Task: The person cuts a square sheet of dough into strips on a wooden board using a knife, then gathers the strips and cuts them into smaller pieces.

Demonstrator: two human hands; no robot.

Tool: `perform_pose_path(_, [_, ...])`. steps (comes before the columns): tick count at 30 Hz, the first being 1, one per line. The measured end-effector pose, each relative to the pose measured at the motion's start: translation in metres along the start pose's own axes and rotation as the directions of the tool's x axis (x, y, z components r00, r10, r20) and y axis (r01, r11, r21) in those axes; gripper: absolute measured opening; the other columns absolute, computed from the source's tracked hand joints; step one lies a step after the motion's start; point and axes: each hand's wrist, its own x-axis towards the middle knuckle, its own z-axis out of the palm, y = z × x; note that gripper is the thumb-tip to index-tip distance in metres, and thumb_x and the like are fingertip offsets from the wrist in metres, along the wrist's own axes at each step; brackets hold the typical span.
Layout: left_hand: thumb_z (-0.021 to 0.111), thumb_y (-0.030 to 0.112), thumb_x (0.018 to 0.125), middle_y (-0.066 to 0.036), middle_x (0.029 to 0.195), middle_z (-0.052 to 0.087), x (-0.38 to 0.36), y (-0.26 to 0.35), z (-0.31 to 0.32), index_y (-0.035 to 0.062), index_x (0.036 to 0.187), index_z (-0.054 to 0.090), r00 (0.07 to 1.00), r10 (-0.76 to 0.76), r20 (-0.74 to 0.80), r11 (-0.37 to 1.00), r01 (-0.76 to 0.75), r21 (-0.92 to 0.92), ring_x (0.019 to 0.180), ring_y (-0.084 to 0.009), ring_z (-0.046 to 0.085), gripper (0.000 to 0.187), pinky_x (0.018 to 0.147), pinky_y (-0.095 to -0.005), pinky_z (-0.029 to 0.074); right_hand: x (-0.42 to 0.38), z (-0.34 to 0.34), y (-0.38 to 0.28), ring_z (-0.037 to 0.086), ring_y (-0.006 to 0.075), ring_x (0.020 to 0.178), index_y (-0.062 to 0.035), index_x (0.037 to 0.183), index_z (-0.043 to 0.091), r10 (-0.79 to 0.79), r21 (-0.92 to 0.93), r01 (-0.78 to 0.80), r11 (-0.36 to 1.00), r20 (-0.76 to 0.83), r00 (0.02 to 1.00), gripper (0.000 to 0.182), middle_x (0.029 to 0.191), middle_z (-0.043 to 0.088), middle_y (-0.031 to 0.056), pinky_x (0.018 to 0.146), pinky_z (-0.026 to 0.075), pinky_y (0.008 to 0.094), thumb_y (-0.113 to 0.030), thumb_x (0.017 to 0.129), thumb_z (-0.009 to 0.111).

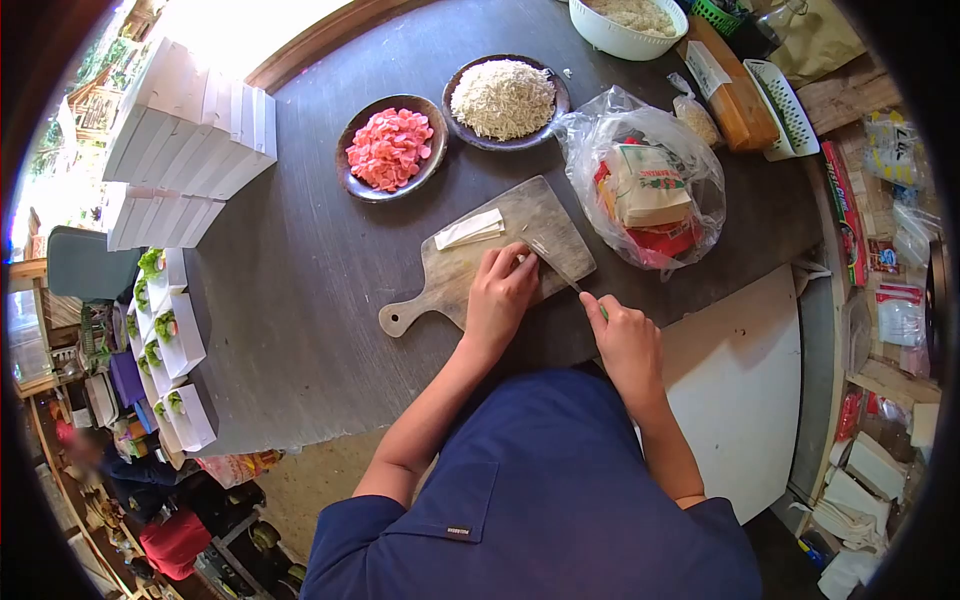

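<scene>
On the wooden cutting board (455, 275), my left hand (497, 295) is closed with bent fingertips on a small pale piece, mostly hidden under the fingers. My right hand (630, 350) grips a knife (562, 270) by its green handle. The blade lies low over the board, its tip beside my left fingertips. Flat white strips (470, 230) rest together on the board's left part, and a few thin slivers lie by the blade. Beyond the board stand a dark bowl of pink slices (390, 150) and a dark bowl of thin white shreds (503, 100).
A clear plastic bag (650, 185) with packets lies right of the board. White boxes (190, 130) are stacked at left; below them stand open boxes with greens (180, 335). A white basin (625, 35) and a wooden box (735, 95) are behind. Another person (135, 480) is at lower left.
</scene>
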Motion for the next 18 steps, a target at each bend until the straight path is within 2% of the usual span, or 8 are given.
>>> perform_pose_path(7, [0.079, 0.003, 0.089, -0.006, 0.118, 0.07, 0.0, 0.0, -0.002, 0.0025, 0.112, 0.078, 1.0, 0.02, 0.006, 1.0, -0.02, 0.018, 0.103, -0.0279, 0.066, 0.023, 0.091, -0.0406, 0.058, 0.009, 0.003, -0.008, 0.075, 0.0459, 0.074, -0.0071, 0.085, 0.069, -0.008, 0.04, 0.008, 0.999, -0.021, 1.0, 0.053, 0.078, 0.075, 0.0215, 0.063, 0.059, 0.056, -0.049, 0.113, 0.055])
perform_pose_path(11, [0.079, 0.003, 0.088, -0.007, 0.117, 0.07, -0.001, 0.001, 0.001, 0.0015, 0.112, 0.078, 1.0, 0.001, -0.029, 1.0, -0.001, -0.006, 0.103, -0.028, 0.067, 0.024, 0.091, -0.0407, 0.058, -0.007, 0.002, 0.008, 0.074, 0.0474, 0.076, -0.0062, 0.086, 0.068, 0.04, 0.068, -0.041, 0.997, 0.02, 0.999, 0.053, 0.08, 0.075, 0.022, 0.065, 0.059, 0.0571, -0.05, 0.113, 0.055])
perform_pose_path(14, [0.082, 0.003, 0.088, -0.006, 0.116, 0.073, -0.001, 0.0, 0.002, 0.0025, 0.109, 0.081, 0.999, 0.005, -0.035, 1.0, -0.005, -0.007, 0.096, -0.0253, 0.068, 0.021, 0.086, -0.0392, 0.059, -0.007, 0.005, 0.011, 0.074, 0.0479, 0.077, -0.0056, 0.086, 0.068, 0.053, 0.1, -0.052, 0.994, -0.006, 0.999, 0.053, 0.081, 0.076, 0.022, 0.065, 0.059, 0.0573, -0.05, 0.113, 0.055])
perform_pose_path(16, [0.079, 0.002, 0.088, -0.007, 0.117, 0.071, -0.002, -0.001, 0.001, 0.001, 0.112, 0.078, 1.0, -0.003, 0.012, 1.0, 0.003, 0.001, 0.104, -0.0281, 0.067, 0.024, 0.091, -0.0403, 0.058, -0.002, 0.005, 0.011, 0.074, 0.048, 0.078, -0.0054, 0.087, 0.068, 0.053, 0.118, -0.049, 0.992, -0.03, 0.998, 0.054, 0.081, 0.076, 0.0219, 0.065, 0.058, 0.0572, -0.05, 0.113, 0.055])
perform_pose_path(18, [0.079, 0.002, 0.088, -0.008, 0.118, 0.071, -0.002, -0.001, 0.001, 0.0011, 0.111, 0.078, 1.0, 0.003, 0.005, 1.0, -0.003, 0.003, 0.104, -0.0281, 0.067, 0.024, 0.092, -0.0402, 0.058, -0.001, 0.003, 0.008, 0.074, 0.0476, 0.079, -0.0057, 0.087, 0.069, 0.032, 0.118, -0.029, 0.993, -0.02, 0.999, 0.055, 0.082, 0.076, 0.022, 0.066, 0.059, 0.0569, -0.051, 0.113, 0.054])
